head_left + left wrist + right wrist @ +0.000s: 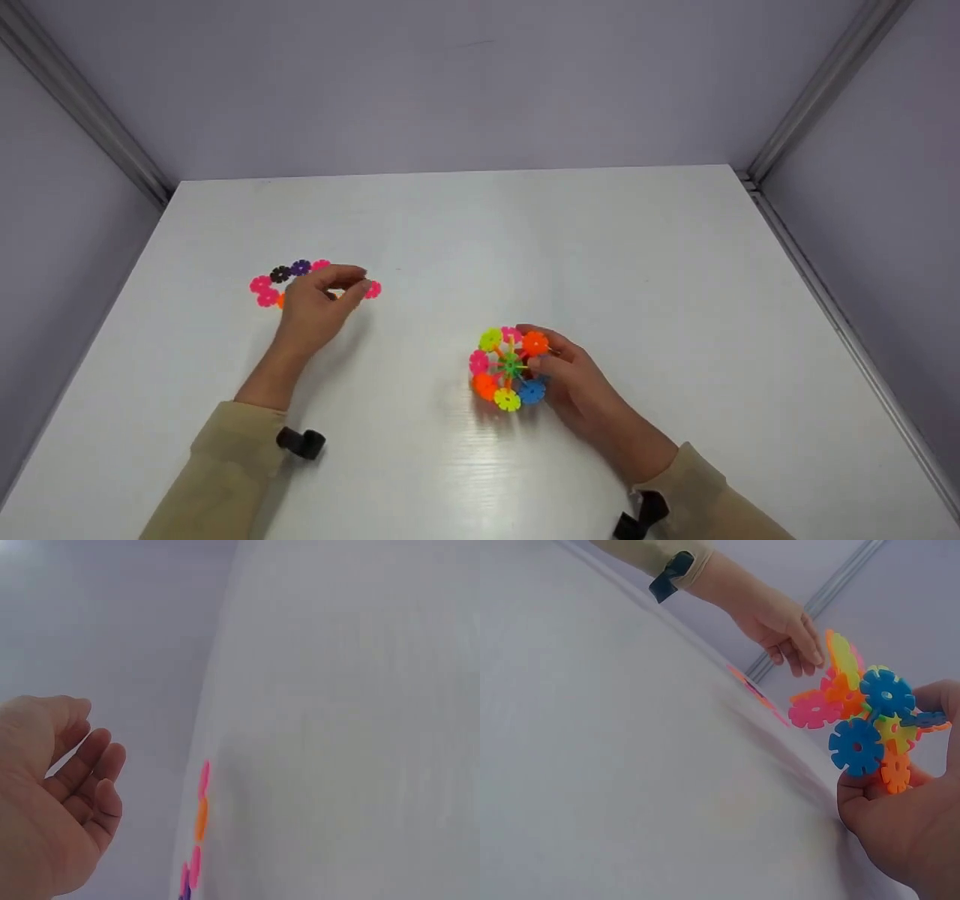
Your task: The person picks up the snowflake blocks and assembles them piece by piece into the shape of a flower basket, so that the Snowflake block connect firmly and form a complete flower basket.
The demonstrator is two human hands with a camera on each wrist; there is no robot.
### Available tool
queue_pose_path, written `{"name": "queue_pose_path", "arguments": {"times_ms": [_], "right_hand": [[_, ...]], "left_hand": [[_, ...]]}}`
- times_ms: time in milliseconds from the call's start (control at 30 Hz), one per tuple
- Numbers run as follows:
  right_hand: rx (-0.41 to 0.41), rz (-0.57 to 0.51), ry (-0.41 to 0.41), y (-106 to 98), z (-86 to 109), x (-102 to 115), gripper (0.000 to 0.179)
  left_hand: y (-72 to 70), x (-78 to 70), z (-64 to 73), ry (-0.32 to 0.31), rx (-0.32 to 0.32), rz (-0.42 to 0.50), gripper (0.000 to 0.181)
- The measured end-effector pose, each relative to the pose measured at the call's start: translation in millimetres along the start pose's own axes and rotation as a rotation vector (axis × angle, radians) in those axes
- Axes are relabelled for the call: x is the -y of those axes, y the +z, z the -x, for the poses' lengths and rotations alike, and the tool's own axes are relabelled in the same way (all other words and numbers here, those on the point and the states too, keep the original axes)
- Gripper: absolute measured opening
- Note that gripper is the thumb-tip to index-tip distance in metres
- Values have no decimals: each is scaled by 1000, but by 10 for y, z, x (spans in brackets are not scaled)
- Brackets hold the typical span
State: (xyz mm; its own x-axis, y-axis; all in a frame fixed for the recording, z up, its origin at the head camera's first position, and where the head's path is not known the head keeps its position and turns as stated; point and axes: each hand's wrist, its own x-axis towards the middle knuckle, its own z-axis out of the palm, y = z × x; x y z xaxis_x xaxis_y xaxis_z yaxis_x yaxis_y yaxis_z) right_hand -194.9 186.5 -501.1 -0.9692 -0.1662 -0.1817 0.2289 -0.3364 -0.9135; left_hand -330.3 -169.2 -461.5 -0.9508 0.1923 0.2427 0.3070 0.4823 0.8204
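Note:
My right hand (pixel 589 382) grips a ball-like cluster of interlocked plastic snowflake discs (pixel 508 399), with the thumb near its green centre. Pink, yellow, orange and blue discs stick out all round it. In the right wrist view two blue discs (pixel 857 747) face the camera, and the fingers hold the cluster from its lower side. My left hand (pixel 315 309) hovers above a group of loose snowflake discs (pixel 260 284), fingers loosely curved. Nothing shows between its fingers in the left wrist view. A pink disc (pixel 374 289) lies just past its thumb tip; others are hidden under the hand.
The loose discs, including a black disc (pixel 280 274) and a purple disc (pixel 301 267), lie flat at the left of the white table (pixel 600 247). Grey walls (pixel 480 90) rise behind and at both sides. Each wrist wears a black strap (pixel 301 443).

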Motion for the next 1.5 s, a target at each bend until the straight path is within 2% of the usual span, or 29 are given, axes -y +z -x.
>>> {"name": "queue_pose_path", "arguments": {"times_ms": [100, 200, 400, 633, 833, 933, 1033, 1167, 1300, 1400, 1500], "right_hand": [[8, -6, 0, -3, -1, -6, 55], [29, -16, -1, -9, -3, -18, 53], [61, -18, 5, -12, 6, -29, 51], [69, 12, 2, 4, -9, -34, 53], [86, -5, 2, 29, -21, -37, 52], [91, 7, 4, 29, -18, -33, 53], [88, 14, 10, 21, -16, -30, 55], [100, 22, 8, 15, -9, -17, 57], [108, 40, 7, 14, -1, -6, 58], [112, 52, 4, 19, 2, 2, 57], [119, 51, -9, 33, 1, 8, 55]], "left_hand": [[-97, 181, -79, -68, 43, -26, 28], [-117, 294, -142, -132, 105, -29, 32], [-67, 342, -220, -208, 191, -61, 39], [-14, 369, -297, -201, 215, -157, 36], [-12, 356, -309, -186, 227, -161, 38], [34, 244, -270, -193, 222, -147, 37], [154, 43, -198, -170, 203, -118, 29], [397, -344, -57, -46, 193, -27, 18], [651, -718, 124, 108, 258, 86, 13], [806, -890, 245, 192, 317, 144, 13], [913, -964, 321, 226, 342, 170, 13]]}}
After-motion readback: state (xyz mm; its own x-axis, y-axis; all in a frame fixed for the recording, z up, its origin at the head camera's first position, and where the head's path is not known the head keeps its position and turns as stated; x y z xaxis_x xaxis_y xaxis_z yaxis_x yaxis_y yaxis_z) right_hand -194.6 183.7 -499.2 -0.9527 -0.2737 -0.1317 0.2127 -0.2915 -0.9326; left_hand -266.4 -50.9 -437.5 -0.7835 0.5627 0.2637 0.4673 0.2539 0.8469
